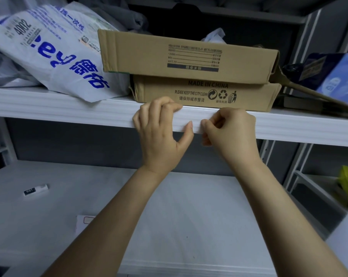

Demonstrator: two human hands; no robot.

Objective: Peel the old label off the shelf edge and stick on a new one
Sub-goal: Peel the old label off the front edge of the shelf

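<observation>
upper shelf: 2 stacked brown cardboard boxes [189,76] crowd the white ribbed shelf edge [49,108], white blue-printed plastic bag [55,56] laps over it left | under-edge gap: open | grey lower shelf [89,196]: small white tube [36,189] far left

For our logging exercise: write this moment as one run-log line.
left hand grips shelf edge | right hand pinches at edge front | label: too pale to tell | behind: cardboard box marked MADE IN CHINA
</observation>
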